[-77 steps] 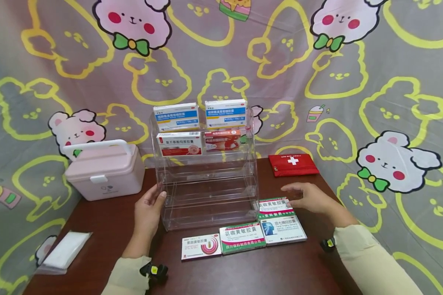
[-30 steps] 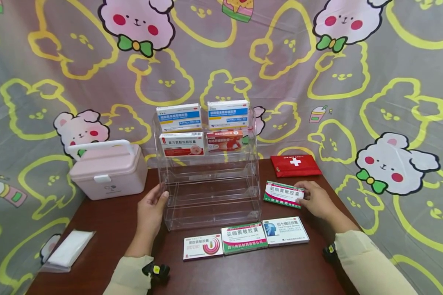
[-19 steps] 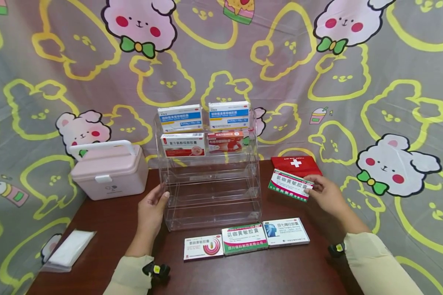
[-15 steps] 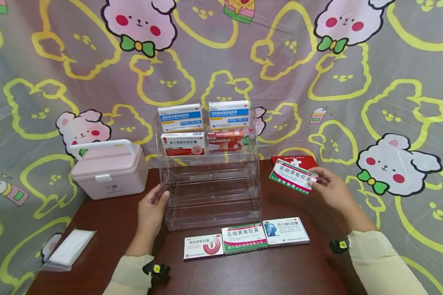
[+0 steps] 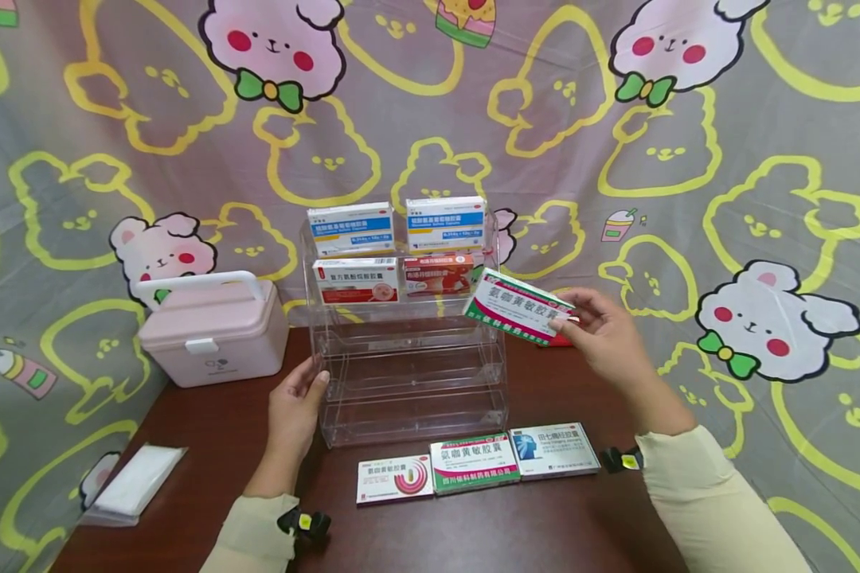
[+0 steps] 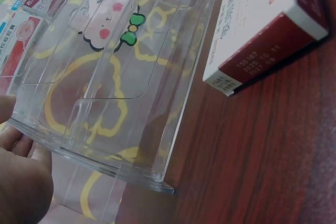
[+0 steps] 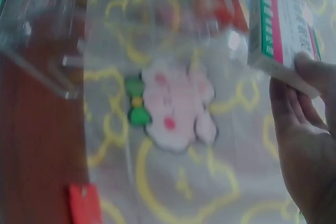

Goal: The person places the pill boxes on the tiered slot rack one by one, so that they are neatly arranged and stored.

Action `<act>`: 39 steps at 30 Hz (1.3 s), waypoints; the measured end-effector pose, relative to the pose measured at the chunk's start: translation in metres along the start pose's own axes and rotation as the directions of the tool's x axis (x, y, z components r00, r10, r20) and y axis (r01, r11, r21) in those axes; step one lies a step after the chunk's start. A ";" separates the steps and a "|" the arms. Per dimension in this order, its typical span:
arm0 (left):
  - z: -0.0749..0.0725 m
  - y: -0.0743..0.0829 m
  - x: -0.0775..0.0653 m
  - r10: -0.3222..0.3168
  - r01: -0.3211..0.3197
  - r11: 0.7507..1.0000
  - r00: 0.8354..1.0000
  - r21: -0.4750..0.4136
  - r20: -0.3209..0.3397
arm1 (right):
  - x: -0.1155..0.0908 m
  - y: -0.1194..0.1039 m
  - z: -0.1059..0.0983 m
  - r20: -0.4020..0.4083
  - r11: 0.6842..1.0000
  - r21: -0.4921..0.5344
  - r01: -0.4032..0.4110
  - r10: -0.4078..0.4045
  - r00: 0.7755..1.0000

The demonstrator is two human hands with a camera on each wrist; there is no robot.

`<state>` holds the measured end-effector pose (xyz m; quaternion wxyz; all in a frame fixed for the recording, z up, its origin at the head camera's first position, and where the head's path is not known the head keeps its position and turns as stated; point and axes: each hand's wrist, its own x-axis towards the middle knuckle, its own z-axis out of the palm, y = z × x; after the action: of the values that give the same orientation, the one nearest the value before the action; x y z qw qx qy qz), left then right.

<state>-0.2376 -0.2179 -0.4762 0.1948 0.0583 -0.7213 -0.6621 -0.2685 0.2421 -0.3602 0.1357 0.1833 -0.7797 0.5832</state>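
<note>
My right hand (image 5: 602,338) pinches a green, white and magenta medicine box (image 5: 519,306) by its right end, thumb in front and fingers behind. The box is held tilted in the air, just in front of the right side of a clear acrylic display rack (image 5: 412,414). My left hand (image 5: 294,410) grips the rack's left side wall, the thumb in front and the fingers behind it in the left wrist view. Two blue-and-white boxes (image 5: 349,228) stand on the rack's top tier. Below them sit a white-and-red box (image 5: 356,281) and a red box (image 5: 439,276).
In front of the rack lie a white box with pink rings (image 5: 394,480), a green-and-white box (image 5: 474,463) and a white-and-blue box (image 5: 555,450). A pink case (image 5: 211,342) and a white packet (image 5: 138,484) are at left. A red pouch (image 7: 85,204) lies behind the right hand.
My right hand took the green-and-white box from the table on the right, lifted it past the red pouch, then brought it left and up toward the rack. The left hand stays on the rack.
</note>
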 end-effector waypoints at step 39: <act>0.000 -0.001 0.000 -0.030 0.030 0.999 1.000 0.028 -0.004 | 0.063 -0.006 0.198 0.067 0.936 -0.269 0.227 -0.217 0.974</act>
<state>-0.2377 -0.2177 -0.4773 0.1852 0.0730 -0.7291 -0.6548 -0.3217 0.0428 -0.3842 0.2106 0.2598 -0.8297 0.4468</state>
